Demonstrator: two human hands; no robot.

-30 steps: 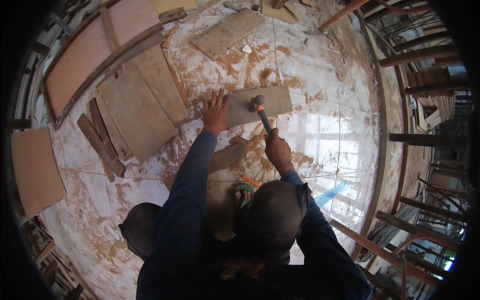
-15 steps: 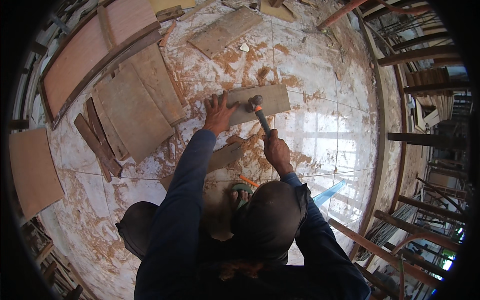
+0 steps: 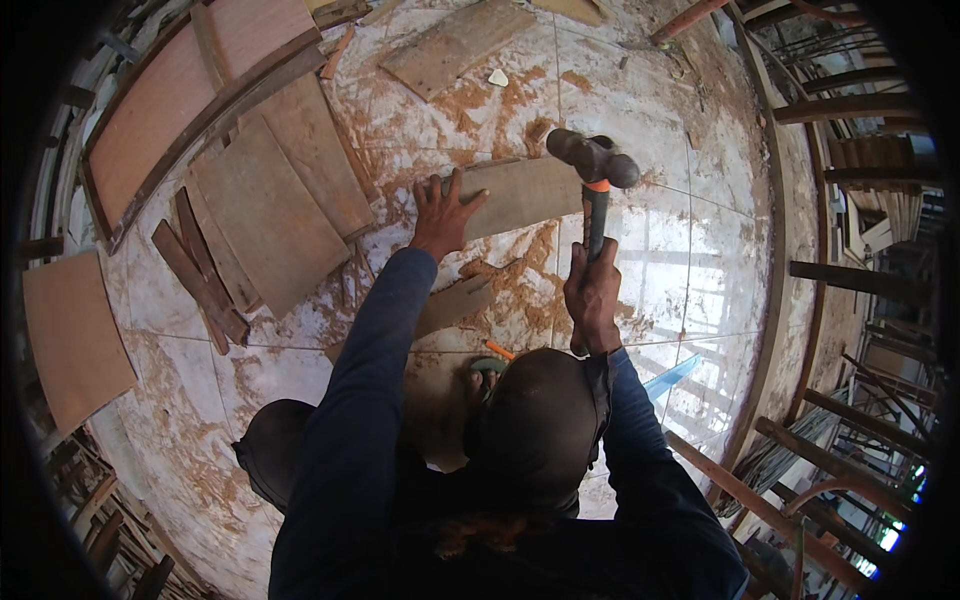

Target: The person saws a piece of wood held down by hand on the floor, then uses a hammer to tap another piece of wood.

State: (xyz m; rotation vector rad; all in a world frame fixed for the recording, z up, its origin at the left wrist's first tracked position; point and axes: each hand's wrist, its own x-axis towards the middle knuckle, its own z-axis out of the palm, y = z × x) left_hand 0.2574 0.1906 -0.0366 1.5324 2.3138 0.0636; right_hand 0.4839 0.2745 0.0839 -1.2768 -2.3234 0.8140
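Note:
A ball-peen hammer (image 3: 594,205) is in my right hand (image 3: 595,295), the fingers wrapped round its dark handle. Its metal head, with an orange band just below, is raised over the right end of a short wooden board (image 3: 530,195) on the floor. My left hand (image 3: 445,214) lies with fingers spread on the board's left end. Part of that end is hidden under the hand. Closer to my knees, a second narrow plank (image 3: 452,306) lies on the floor, partly covered by my left forearm.
Stacked flat boards (image 3: 265,215) lie to the left, beside a framed panel (image 3: 190,85). Another plank (image 3: 455,45) is at the far side. Sawdust and wood scraps cover the tiled floor (image 3: 650,260). A blue handsaw-like blade (image 3: 672,377) lies right of my knee; timber racks line the right.
The hammer has risen from the board toward me and moved right, with my right hand lifting it. My left hand stays on the board.

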